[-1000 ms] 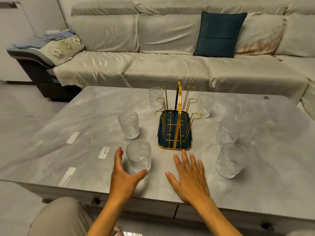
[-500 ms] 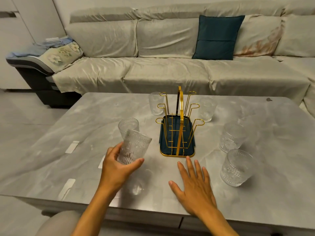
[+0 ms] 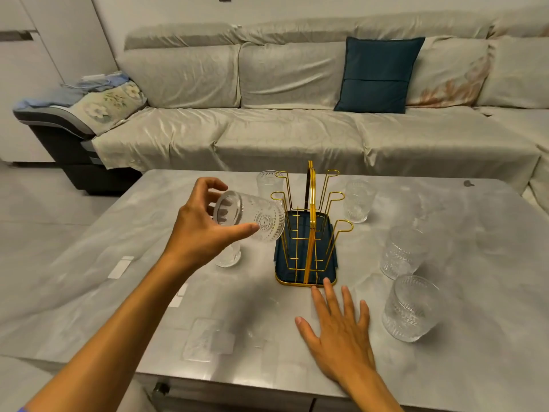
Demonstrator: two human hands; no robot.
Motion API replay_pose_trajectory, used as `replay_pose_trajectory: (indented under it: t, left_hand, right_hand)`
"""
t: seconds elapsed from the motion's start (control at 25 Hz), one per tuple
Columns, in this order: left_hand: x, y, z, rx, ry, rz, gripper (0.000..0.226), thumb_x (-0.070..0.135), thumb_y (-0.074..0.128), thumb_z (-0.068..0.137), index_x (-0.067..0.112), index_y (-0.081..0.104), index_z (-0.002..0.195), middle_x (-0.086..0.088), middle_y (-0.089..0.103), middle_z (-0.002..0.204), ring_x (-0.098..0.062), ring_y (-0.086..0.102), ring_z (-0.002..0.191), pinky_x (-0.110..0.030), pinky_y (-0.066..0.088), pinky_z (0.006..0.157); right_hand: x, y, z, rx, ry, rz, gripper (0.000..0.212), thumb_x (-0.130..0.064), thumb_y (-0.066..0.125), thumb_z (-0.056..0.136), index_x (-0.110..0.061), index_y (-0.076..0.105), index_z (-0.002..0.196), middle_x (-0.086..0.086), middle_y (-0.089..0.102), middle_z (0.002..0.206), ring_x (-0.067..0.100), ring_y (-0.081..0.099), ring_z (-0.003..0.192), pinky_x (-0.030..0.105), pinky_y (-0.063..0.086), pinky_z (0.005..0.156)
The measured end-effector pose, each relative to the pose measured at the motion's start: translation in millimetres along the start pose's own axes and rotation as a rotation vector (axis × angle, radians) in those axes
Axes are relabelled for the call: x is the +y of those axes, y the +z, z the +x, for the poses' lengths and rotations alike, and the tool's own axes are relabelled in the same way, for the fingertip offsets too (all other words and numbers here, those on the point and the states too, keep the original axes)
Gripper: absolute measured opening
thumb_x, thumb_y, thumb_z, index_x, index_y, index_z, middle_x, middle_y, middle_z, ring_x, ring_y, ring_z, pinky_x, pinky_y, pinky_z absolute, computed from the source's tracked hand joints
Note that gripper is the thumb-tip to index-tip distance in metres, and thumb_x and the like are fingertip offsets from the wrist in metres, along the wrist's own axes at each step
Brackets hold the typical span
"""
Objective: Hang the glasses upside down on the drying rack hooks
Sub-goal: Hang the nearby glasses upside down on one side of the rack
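Glass [image 3: 249, 216] is pinched by thumb and fingers of left hand [image 3: 198, 230], tipped on its side, long axis pointing base-first at rack [image 3: 309, 233] just right of it, while right hand [image 3: 341, 331] is laid flat, fingers spread, on table [image 3: 475, 367].

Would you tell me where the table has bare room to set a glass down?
Bare: the table's left stretch beyond the left hand, and the far right corner. Crowded: around the rack, with glasses on both sides.

Long beige fabric sofa [image 3: 297, 135] along far wall, dark teal square cushion [image 3: 377, 74] right; grey marble-look table [image 3: 89, 281] near.
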State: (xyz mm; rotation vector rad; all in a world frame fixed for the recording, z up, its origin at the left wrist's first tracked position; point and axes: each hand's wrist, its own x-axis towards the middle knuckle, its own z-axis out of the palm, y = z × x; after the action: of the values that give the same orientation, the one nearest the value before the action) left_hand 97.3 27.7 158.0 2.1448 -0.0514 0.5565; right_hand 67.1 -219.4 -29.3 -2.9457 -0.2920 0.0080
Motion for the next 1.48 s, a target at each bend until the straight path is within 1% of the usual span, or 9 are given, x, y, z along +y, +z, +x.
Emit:
replay_pose_trajectory:
  t: [0.2,0.48,0.64,0.88,1.08,1.2,1.32,1.4,1.48]
  left_hand:
    - [2.6,16.1,16.8,-0.062,0.037,0.064,0.068,0.046,0.09,0.057,0.029,0.051,0.11,0.002,0.064,0.108,-0.015,0.063,0.095,-0.031,0.059,0.073]
    - [-11.7,49.1,21.4,-0.113,0.0,0.123,0.068,0.041,0.09,0.061,0.029,0.051,0.114,-0.001,0.063,0.113,-0.021,0.062,0.096,-0.03,0.058,0.074]
    - [-20.9,65.4,17.6,-0.154,-0.017,0.144,0.067,0.036,0.091,0.062,0.029,0.05,0.115,0.0,0.062,0.111,-0.017,0.061,0.092,-0.014,0.051,0.065]
    - [-26.3,71.2,14.3,-0.138,-0.024,0.155,0.068,0.035,0.089,0.065,0.022,0.052,0.121,-0.006,0.064,0.118,-0.022,0.06,0.1,-0.033,0.059,0.078]
    - [-23.7,68.9,4.7,-0.169,-0.045,0.137,0.07,0.036,0.086,0.07,0.022,0.05,0.128,-0.005,0.06,0.126,-0.02,0.055,0.109,-0.034,0.053,0.086]
    - [-44.8,50.5,-23.2,0.136,-0.029,-0.1,0.049,0.034,0.079,0.077,0.026,0.057,0.12,0.002,0.063,0.12,-0.013,0.059,0.104,-0.03,0.054,0.082]
    - [-90.3,30.3,-46.8,0.498,-0.275,-0.182,0.048,0.016,0.075,0.08,0.029,0.051,0.119,0.0,0.059,0.119,-0.016,0.058,0.104,-0.04,0.055,0.087]
    - [-121.3,30.3,-45.3,0.392,-0.52,-0.103,0.07,0.012,0.081,0.075,0.025,0.042,0.132,-0.007,0.051,0.131,-0.026,0.052,0.116,-0.044,0.049,0.095]
    - [-138.1,39.6,-36.0,0.2,-0.564,-0.066,0.09,0.015,0.088,0.069,0.022,0.034,0.141,-0.011,0.046,0.141,-0.03,0.046,0.126,-0.046,0.043,0.102]
  right_hand:
    - [-0.5,1.8,1.7,0.019,0.025,0.014,0.077,-0.079,-0.003,0.079,-0.04,-0.029,0.14,-0.008,-0.025,0.155,0.02,-0.026,0.139,0.05,-0.024,0.107]
    - [0.1,0.9,1.6,0.026,0.02,0.01,0.082,-0.079,-0.006,0.077,-0.036,-0.018,0.145,-0.008,-0.025,0.155,0.02,-0.026,0.139,0.051,-0.022,0.108]
    - [-0.9,-1.2,2.5,0.017,0.023,0.001,0.085,-0.079,-0.007,0.076,-0.035,-0.005,0.149,-0.008,-0.025,0.155,0.019,-0.026,0.14,0.051,-0.022,0.108]
    - [-1.4,-3.3,0.6,-0.001,0.022,-0.006,0.084,-0.079,-0.006,0.077,-0.035,-0.002,0.149,-0.007,-0.024,0.156,0.02,-0.024,0.141,0.051,-0.021,0.109]
    - [-0.4,-5.0,-0.8,-0.048,0.002,-0.032,0.081,-0.079,-0.01,0.076,-0.036,-0.021,0.144,-0.005,-0.032,0.153,0.023,-0.032,0.137,0.054,-0.021,0.108]
    - [-0.4,-3.6,-0.5,-0.056,-0.005,-0.042,0.079,-0.079,-0.01,0.077,-0.036,-0.027,0.141,-0.004,-0.035,0.152,0.024,-0.035,0.136,0.055,-0.021,0.108]
    - [-0.2,-1.4,-0.2,-0.049,-0.007,-0.049,0.078,-0.078,-0.011,0.078,-0.035,-0.024,0.143,-0.005,-0.034,0.152,0.023,-0.034,0.136,0.055,-0.02,0.109]
    - [0.1,0.2,-0.1,-0.054,-0.006,-0.055,0.078,-0.078,-0.011,0.078,-0.036,-0.025,0.142,-0.005,-0.034,0.152,0.023,-0.034,0.136,0.055,-0.019,0.109]
    - [0.2,-0.9,2.0,-0.062,0.014,-0.058,0.078,-0.08,-0.013,0.075,-0.037,-0.03,0.139,-0.005,-0.036,0.151,0.022,-0.034,0.136,0.055,-0.018,0.109]
